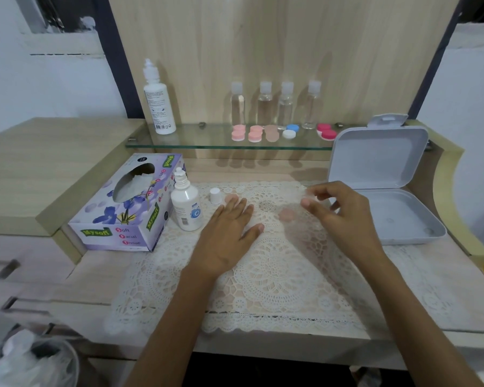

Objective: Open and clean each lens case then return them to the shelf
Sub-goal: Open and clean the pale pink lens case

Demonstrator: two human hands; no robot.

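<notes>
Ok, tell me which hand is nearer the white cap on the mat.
Left. The left hand lies flat, fingertips just right of the white cap; the right hand is far to its right, by the grey box.

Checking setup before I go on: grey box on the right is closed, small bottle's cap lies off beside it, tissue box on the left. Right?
No: the head view shows the grey box open. The cap does lie beside the small bottle, tissue box on the left.
</notes>
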